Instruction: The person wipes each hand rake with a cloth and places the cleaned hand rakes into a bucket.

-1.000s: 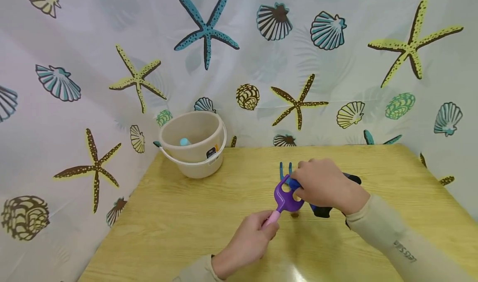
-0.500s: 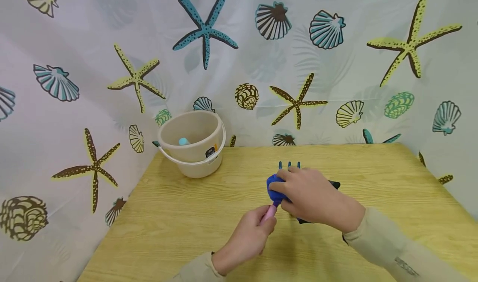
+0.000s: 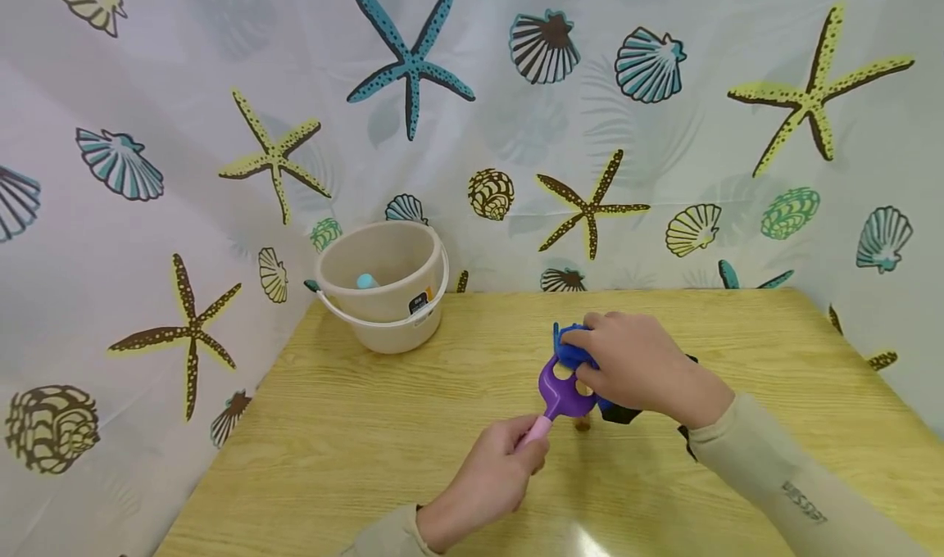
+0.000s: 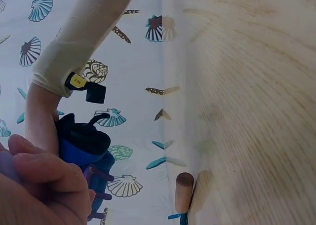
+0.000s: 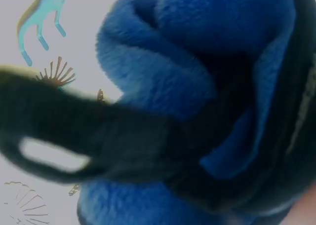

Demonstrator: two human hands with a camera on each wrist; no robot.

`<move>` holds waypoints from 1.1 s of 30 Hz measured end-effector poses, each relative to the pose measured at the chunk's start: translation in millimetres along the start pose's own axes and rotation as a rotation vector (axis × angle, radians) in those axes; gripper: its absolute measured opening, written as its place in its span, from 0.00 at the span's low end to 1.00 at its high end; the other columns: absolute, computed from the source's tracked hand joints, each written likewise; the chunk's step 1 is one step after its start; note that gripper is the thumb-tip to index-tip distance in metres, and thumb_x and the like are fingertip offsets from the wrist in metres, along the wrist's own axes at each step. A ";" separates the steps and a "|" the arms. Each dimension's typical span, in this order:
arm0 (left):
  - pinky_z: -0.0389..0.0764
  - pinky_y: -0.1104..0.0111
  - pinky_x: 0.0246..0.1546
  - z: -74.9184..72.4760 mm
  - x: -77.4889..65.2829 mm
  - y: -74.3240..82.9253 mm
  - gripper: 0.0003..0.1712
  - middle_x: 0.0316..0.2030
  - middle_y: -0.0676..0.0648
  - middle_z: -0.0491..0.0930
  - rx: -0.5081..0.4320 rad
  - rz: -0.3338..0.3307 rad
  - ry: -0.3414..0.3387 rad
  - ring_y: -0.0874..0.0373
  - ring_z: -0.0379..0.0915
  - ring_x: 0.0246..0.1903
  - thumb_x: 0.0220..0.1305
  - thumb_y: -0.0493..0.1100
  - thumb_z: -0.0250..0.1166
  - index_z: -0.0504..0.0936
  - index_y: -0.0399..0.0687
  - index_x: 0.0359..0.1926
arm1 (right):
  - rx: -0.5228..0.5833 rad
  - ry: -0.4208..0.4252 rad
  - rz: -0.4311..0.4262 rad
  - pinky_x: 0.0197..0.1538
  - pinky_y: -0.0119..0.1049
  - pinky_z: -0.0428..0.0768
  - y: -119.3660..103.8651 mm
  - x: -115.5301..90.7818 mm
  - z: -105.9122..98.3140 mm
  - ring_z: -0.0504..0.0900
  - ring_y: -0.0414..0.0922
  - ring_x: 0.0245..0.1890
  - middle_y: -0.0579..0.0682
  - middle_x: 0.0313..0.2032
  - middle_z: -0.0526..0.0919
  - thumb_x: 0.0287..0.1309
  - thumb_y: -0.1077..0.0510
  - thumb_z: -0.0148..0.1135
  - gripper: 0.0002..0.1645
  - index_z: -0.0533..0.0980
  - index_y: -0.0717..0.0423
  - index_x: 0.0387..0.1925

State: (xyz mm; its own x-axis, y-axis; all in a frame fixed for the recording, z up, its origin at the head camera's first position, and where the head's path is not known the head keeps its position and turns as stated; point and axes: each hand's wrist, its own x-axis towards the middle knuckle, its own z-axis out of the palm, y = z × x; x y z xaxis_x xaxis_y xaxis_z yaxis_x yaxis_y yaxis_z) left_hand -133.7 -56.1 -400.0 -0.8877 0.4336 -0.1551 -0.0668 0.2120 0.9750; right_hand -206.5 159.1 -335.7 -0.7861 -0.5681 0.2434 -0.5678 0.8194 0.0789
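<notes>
My left hand (image 3: 490, 471) grips the pink handle (image 3: 537, 432) of a small purple garden fork (image 3: 564, 399), held above the table with its prongs pointing away. In the left wrist view, the purple prongs (image 4: 102, 196) stick out beside the curled fingers. My right hand (image 3: 637, 364) holds a bunched, plush blue cloth (image 3: 575, 346) with black trim against the prong end. A black loop (image 5: 113, 141) of the cloth fills much of the right wrist view. Behind, a blue garden fork (image 3: 556, 340) with a wooden handle (image 4: 184, 193) lies on the table, mostly hidden by the right hand.
A beige bucket (image 3: 398, 315) with a white handle stands at the back left of the wood-grain table (image 3: 354, 450). Something light blue (image 3: 365, 281) shows inside it. A curtain (image 3: 472, 123) printed with shells and starfish hangs behind and to the left.
My right hand brought the cloth down over the purple fork's head towards the handle, then back up to the prongs, baring the head again. My left hand has stayed nearly still.
</notes>
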 end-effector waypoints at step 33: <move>0.57 0.73 0.07 5.2 7.7 -4.1 0.09 0.23 0.51 0.69 -0.162 -0.060 0.071 0.61 0.56 0.08 0.76 0.43 0.54 0.77 0.42 0.42 | 0.023 -0.059 -0.154 0.28 0.37 0.82 -17.4 -28.1 -5.6 0.81 0.42 0.35 0.48 0.38 0.82 0.54 0.49 0.72 0.12 0.85 0.43 0.41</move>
State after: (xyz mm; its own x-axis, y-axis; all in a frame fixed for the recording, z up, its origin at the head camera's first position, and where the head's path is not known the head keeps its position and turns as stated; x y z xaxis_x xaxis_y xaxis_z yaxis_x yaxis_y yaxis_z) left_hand -138.0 -49.1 -406.0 -0.9095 0.3601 -0.2077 -0.1879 0.0895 0.9781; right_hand -173.2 161.3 -338.5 -0.7020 -0.6909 0.1727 -0.6875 0.7208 0.0887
